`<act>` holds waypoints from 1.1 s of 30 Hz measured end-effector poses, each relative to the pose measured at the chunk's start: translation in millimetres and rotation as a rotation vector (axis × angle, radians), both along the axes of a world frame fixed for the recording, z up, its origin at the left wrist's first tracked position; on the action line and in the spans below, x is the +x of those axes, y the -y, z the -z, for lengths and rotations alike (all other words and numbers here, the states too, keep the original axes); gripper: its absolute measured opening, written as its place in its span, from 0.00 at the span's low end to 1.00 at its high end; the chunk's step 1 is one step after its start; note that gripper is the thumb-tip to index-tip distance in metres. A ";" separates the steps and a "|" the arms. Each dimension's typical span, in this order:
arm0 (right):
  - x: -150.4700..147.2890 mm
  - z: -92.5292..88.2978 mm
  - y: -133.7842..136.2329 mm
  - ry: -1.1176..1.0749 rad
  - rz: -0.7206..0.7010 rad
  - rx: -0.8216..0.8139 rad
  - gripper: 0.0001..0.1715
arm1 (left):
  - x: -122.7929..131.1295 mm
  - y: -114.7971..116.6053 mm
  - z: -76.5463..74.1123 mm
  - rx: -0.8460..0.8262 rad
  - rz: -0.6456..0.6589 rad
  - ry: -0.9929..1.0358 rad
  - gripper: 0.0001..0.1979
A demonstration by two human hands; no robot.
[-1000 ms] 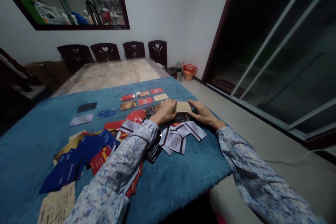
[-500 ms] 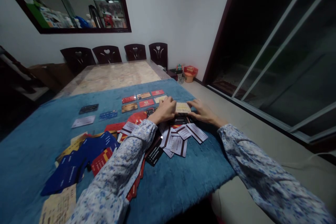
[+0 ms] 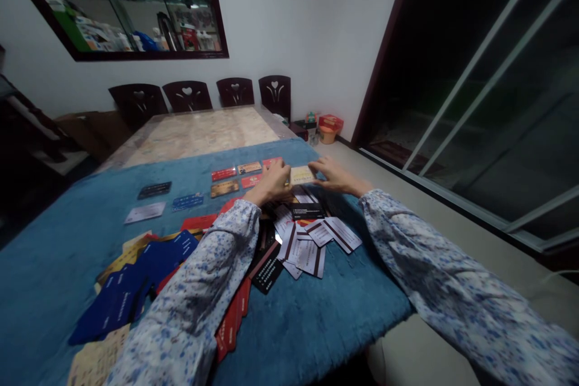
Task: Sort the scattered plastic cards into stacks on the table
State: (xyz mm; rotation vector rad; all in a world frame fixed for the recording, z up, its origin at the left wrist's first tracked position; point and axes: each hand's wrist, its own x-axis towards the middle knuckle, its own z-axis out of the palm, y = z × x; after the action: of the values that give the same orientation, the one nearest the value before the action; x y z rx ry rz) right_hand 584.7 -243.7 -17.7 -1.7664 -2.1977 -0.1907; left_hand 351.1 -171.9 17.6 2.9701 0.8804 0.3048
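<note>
A cream-yellow card (image 3: pixel 301 175) is held level between my two hands by its short ends. At its left end my left hand (image 3: pixel 272 184) is closed, fingers bent, covering part of the laid-out cards behind it. My right hand (image 3: pixel 338 175) pinches the opposite end between thumb and fingers. Just below the card lies a loose heap with a black card (image 3: pixel 306 211) and several white cards with dark stripes (image 3: pixel 310 257). Beyond my left hand, cards lie in rows, among them a red card (image 3: pixel 223 174) and a bronze card (image 3: pixel 224 188).
A blue cloth (image 3: pixel 357 307) covers the near part of the table. Blue cards (image 3: pixel 118 301) and red cards (image 3: pixel 233 319) are fanned around my left sleeve. Farther left lie a black card (image 3: pixel 154 190), a blue patterned card (image 3: pixel 187 201) and a white card (image 3: pixel 145 212). Chairs (image 3: pixel 187 96) stand behind.
Both hands have moved left and slightly farther away with the cream-yellow card. More of the black card and the heap beneath now shows. My left hand covers more of the laid-out rows.
</note>
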 end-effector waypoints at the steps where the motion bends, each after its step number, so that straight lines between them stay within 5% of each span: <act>1: -2.0 -2.9 -5.3 0.008 0.000 -0.010 0.19 | -1.1 -3.7 -0.8 0.004 -0.010 0.002 0.13; 11: -23.1 -16.0 -51.0 0.034 0.034 -0.116 0.13 | -10.4 -36.5 -2.3 -0.001 -0.109 -0.027 0.15; 33: -47.4 -10.3 -84.7 0.076 0.179 -0.324 0.28 | -6.2 -56.6 15.8 -0.039 -0.233 -0.160 0.14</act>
State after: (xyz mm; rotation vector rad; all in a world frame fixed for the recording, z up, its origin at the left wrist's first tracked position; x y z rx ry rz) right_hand 537.3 -159.0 -7.3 -2.1639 -2.2208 0.0644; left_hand 345.0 -115.3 1.9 2.8896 1.2387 0.0536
